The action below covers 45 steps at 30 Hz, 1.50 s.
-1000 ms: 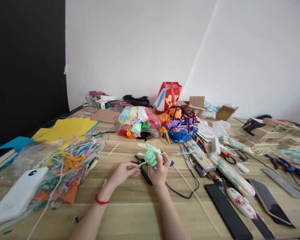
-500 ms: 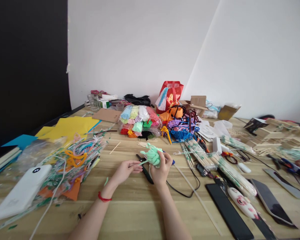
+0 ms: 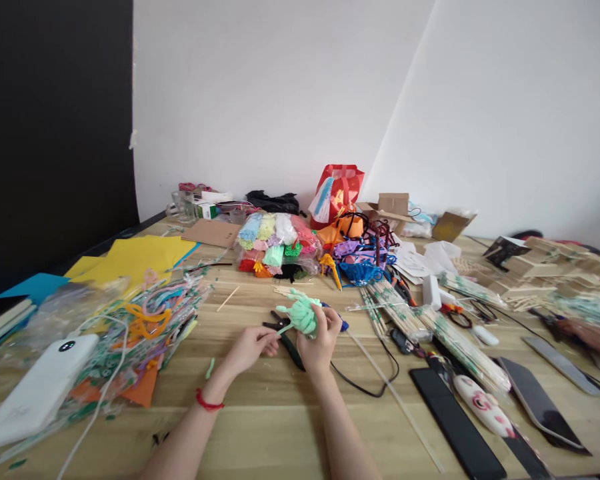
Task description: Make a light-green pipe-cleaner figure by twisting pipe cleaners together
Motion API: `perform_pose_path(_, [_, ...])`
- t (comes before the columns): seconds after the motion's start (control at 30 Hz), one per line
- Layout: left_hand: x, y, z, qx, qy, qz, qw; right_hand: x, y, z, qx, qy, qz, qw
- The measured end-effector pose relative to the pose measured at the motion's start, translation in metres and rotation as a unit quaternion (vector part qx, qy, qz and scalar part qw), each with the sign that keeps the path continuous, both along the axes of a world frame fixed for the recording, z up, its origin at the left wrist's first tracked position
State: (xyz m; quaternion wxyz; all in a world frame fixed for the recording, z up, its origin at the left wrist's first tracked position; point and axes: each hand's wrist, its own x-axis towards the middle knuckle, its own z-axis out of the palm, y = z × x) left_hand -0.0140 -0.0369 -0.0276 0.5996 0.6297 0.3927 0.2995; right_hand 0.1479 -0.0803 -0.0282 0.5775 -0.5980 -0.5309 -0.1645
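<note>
A mint-green bundle of bent pipe cleaners (image 3: pixel 301 315) is gripped by my right hand (image 3: pixel 321 341), above the middle of the table. One thin strand sticks out of it to the left. My left hand (image 3: pixel 253 348), with a red cord bracelet at the wrist, has its fingers pinched on the end of that strand. Below the bundle lie black-handled pliers (image 3: pixel 293 352), partly hidden by my right hand. A small green scrap (image 3: pixel 210 368) rests beside my left wrist.
Left are a white power bank (image 3: pixel 40 390) and a tangled heap of coloured pipe cleaners (image 3: pixel 155 317). A bagged pipe-cleaner pack (image 3: pixel 275 243) sits behind. Right are wrapped sticks (image 3: pixel 465 350), a black phone (image 3: pixel 455 423) and another person's hand (image 3: pixel 587 337).
My right hand and the green bundle have shifted slightly left and down. My left hand has moved a little left and down, still pinching the strand. The other person's hand has moved left.
</note>
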Motion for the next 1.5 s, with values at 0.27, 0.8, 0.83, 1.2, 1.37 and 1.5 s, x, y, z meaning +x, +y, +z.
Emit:
perform_pose_path(0.27, [0.003, 0.0, 0.0, 0.008, -0.018, 0.049, 0.999, 0.0, 0.0, 0.001, -0.003, 0.013, 0.012, 1.0])
perform_pose_path(0.8, [-0.01, -0.012, 0.023, -0.175, 0.001, -0.095, 0.98, -0.003, -0.002, 0.003, 0.013, 0.013, 0.04, 0.999])
perform_pose_path(0.83, [-0.01, -0.012, 0.022, -0.19, -0.012, -0.096, 0.977, -0.003, -0.002, 0.004, 0.014, 0.015, 0.039, 0.999])
perform_pose_path(1.2, [-0.007, 0.0, 0.013, -0.18, -0.191, 0.085, 0.961, -0.005, 0.001, 0.005, -0.02, 0.034, 0.016, 0.999])
perform_pose_path(1.37, [-0.009, 0.001, 0.016, -0.187, -0.201, 0.074, 0.959, -0.004, 0.001, 0.004, -0.039, 0.038, 0.013, 0.998])
perform_pose_path(1.5, [-0.012, 0.002, 0.015, -0.149, -0.111, 0.039, 0.982, -0.001, 0.0, 0.003, -0.054, 0.038, 0.009, 0.998])
